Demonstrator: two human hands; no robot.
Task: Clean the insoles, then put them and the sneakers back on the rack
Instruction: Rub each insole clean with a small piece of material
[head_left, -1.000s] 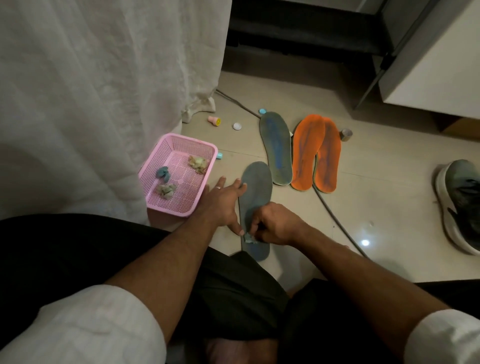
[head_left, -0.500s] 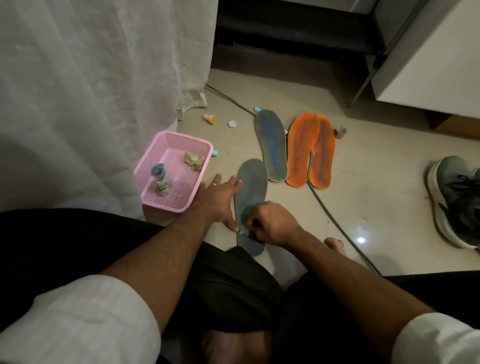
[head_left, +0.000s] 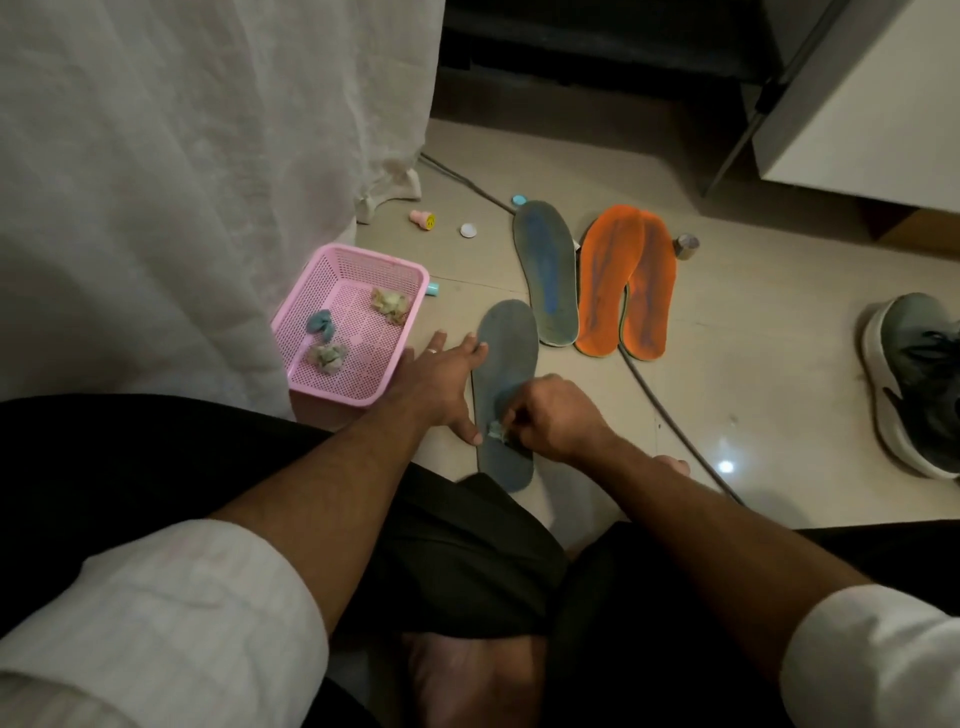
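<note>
Four insoles (head_left: 545, 275) on tiled floor (head_left: 753, 332)

— What is covered on the near insole (head_left: 506, 358)?
— Its middle is hidden by the right hand (head_left: 558, 418), and only a pale scrap of the wad (head_left: 495, 431) pinched there is seen; its material cannot be told.

— And at the edges?
— The sneaker (head_left: 919, 379) is cut off by the right edge. The crumpled bits in the pink basket (head_left: 311, 384) are too small to be identified.
</note>
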